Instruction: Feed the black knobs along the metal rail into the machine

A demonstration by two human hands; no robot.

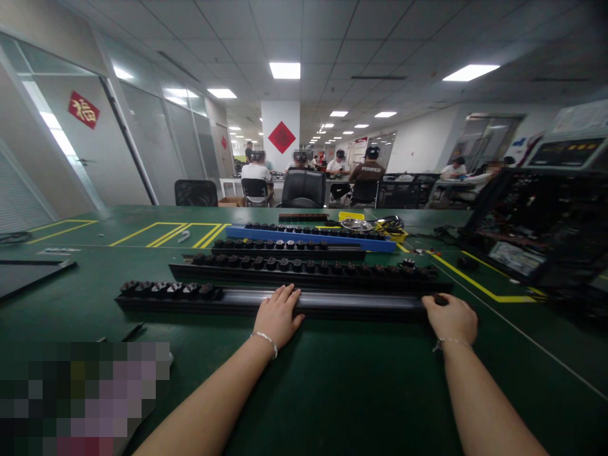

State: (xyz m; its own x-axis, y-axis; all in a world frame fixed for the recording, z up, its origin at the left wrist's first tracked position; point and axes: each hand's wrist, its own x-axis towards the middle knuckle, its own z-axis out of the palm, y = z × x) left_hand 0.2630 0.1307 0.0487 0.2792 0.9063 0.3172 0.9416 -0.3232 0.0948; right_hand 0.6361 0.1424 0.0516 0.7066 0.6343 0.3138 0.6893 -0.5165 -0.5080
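Note:
A long black rail (351, 303) lies across the green table in front of me. Several black socket-like modules (166, 289) sit in its left part, while the stretch to their right shows a bare grey channel. My left hand (280, 310) rests on the middle of this rail, fingers stretched out over the top. At the rail's right end, my right hand (453, 320) is closed around a small dark piece (441, 299), mostly covered by the fingers. Whether that piece sits in the channel or above it, I cannot tell.
Behind lie more black rails (304, 269) filled with modules and a blue rail (308, 239). Yellow trays (351, 216) stand beyond. Open equipment (517, 215) occupies the right side. A dark flat panel (33, 278) lies left. People (256, 168) sit at far tables.

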